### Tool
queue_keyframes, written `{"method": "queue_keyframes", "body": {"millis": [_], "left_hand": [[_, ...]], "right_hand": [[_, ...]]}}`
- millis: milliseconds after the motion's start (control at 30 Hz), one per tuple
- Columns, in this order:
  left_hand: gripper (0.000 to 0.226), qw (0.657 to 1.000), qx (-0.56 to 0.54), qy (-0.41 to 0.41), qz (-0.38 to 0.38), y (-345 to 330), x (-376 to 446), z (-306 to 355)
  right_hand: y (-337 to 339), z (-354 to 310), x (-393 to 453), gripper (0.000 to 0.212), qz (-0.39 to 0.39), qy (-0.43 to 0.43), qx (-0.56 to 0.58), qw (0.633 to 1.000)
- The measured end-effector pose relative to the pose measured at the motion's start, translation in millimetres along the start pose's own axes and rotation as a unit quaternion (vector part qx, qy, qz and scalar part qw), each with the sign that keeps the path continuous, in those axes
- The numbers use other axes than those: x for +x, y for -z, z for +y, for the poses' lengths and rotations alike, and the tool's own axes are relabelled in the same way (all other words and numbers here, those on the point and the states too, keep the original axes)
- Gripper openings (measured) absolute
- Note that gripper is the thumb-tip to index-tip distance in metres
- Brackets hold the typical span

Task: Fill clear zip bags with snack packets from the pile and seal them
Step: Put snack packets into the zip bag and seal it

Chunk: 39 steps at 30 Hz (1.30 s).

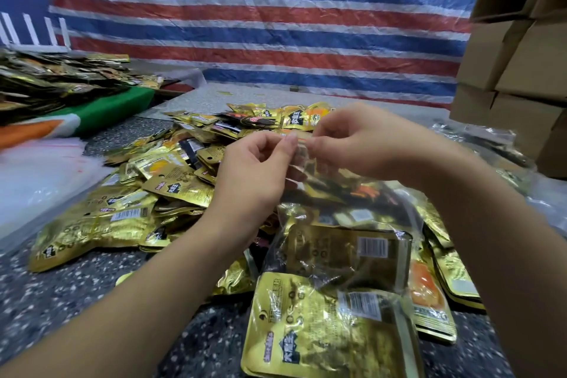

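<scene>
A clear zip bag [343, 255] stuffed with gold snack packets lies in front of me, its mouth raised toward the middle of the view. My left hand [257, 169] and my right hand [352, 141] both pinch the bag's top edge, fingertips almost touching. Behind and to the left of the hands spreads the pile of loose gold and black snack packets [171, 169] on the speckled table [61, 285]. Whether the zip strip is closed I cannot tell.
Empty clear bags [36, 175] lie at the left edge. A second heap of packets [55, 80] sits on a green cloth at far left. Stacked cardboard boxes [518, 64] stand at right. A striped tarp [276, 40] forms the back wall.
</scene>
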State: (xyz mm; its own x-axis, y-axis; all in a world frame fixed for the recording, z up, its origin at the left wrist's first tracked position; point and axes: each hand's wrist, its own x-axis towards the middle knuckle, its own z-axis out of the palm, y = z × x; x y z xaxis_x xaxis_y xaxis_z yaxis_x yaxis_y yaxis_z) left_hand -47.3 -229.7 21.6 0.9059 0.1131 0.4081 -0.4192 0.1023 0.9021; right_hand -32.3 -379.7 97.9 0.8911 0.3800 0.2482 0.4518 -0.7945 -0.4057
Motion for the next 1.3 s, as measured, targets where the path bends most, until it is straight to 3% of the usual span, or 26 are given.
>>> {"method": "queue_keyframes", "body": {"millis": [233, 767, 1033, 1300], "left_hand": [[0.021, 1.000, 0.014, 0.005, -0.004, -0.3, 0.0, 1.2], [0.025, 0.999, 0.034, -0.001, -0.013, -3.0, -2.3, 3.1], [0.020, 0.997, 0.077, -0.015, 0.007, -3.2, 0.5, -2.9], [0.020, 0.995, 0.094, -0.040, 0.021, -1.9, 1.4, -5.7]], "right_hand": [[-0.1, -0.3, 0.1, 0.017, -0.011, -0.004, 0.031, 0.999], [-0.7, -2.6, -2.4, 0.018, -0.018, -0.049, 0.074, 0.996], [-8.5, -6.0, 1.0, 0.024, 0.023, -0.017, 0.007, 1.000], [-15.4, -4.3, 2.8, 0.023, 0.058, -0.010, 0.018, 0.998]]}}
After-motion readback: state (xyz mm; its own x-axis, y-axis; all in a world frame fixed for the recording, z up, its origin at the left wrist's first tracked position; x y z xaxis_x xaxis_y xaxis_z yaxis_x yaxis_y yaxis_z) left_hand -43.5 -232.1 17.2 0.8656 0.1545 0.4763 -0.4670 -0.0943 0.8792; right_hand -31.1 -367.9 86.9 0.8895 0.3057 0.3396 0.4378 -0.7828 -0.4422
